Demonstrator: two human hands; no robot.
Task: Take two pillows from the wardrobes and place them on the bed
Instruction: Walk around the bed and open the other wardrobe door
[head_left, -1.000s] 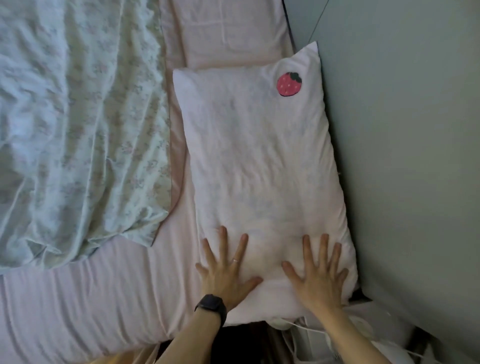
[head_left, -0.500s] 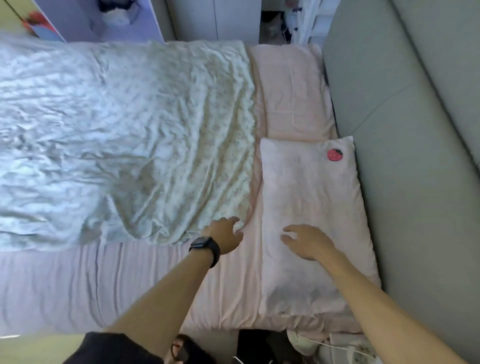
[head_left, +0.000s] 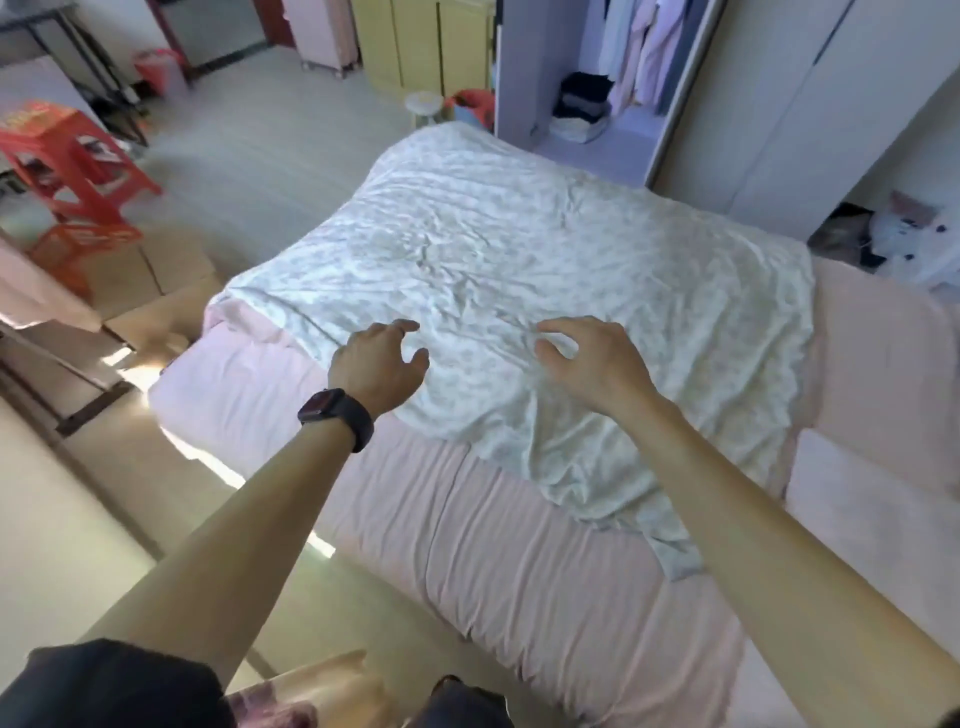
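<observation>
2 hands over quilt (head_left: 545, 249), left hand (head_left: 376, 364) and right hand (head_left: 592, 358) loosely curled, empty

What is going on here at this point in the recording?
A person is at the side of the bed with both arms stretched out. The left hand and right hand are over the floral quilt, fingers loosely curled and holding nothing. One pale pillow lies at the bed's right edge, and no second pillow is in sight. A wardrobe beyond the bed is open, with clothes hanging inside.
</observation>
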